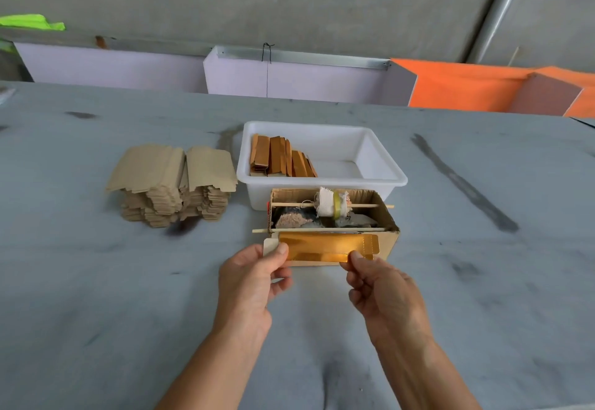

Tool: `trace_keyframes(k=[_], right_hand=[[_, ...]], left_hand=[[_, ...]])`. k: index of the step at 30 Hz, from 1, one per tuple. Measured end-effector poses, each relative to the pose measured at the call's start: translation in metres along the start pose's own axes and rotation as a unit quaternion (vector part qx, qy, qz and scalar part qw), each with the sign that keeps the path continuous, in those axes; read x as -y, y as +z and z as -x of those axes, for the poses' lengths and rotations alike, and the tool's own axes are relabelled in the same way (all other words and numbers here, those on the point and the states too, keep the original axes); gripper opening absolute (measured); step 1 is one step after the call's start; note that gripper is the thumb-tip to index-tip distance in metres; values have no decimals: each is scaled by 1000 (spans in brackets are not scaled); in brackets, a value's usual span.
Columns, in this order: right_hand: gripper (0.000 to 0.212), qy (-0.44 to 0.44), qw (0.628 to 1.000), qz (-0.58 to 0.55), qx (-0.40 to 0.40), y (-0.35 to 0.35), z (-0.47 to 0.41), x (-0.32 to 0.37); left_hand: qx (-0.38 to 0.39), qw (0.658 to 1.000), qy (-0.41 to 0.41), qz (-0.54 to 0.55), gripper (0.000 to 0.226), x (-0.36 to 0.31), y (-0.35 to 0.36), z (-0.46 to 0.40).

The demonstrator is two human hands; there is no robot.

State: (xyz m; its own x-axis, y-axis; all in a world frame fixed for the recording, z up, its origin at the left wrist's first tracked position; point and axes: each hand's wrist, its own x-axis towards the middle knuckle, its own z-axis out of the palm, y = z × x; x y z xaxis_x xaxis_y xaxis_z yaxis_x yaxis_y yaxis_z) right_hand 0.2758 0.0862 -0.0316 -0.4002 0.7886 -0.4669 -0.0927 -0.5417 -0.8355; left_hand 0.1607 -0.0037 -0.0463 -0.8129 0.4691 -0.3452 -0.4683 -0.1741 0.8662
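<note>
Both hands hold a flat gold cardboard box blank (325, 247) above the grey table, just in front of a brown cardboard box (388, 235). My left hand (254, 276) pinches its left end near a white tab, thumb on top. Its lower right edge is pinched by my right hand (380, 284). The brown box holds a white cloth roll (331, 203) on a wooden stick, a second stick, and dark rag-like material.
A white plastic tub (383, 171) behind the brown box holds several folded gold boxes (280, 160) at its left side. A tall stack of flat tan blanks (174, 184) stands to the left. Purple and orange panels line the table's far edge.
</note>
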Motion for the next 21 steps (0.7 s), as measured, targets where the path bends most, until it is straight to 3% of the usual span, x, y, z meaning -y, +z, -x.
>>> trace_keyframes(k=[4, 7, 13, 21], right_hand=[[13, -21, 1000, 21, 8, 9, 3, 4], [4, -36, 999, 29, 20, 14, 5, 9], [11, -64, 997, 35, 38, 27, 11, 10], [17, -73, 988, 108, 78, 37, 15, 4]], left_hand=[[-13, 1000, 11, 6, 14, -5, -2, -2], [-7, 1000, 9, 20, 10, -12, -5, -1], [28, 999, -26, 21, 48, -14, 0, 11], [-2, 994, -58, 90, 19, -15, 2, 3]])
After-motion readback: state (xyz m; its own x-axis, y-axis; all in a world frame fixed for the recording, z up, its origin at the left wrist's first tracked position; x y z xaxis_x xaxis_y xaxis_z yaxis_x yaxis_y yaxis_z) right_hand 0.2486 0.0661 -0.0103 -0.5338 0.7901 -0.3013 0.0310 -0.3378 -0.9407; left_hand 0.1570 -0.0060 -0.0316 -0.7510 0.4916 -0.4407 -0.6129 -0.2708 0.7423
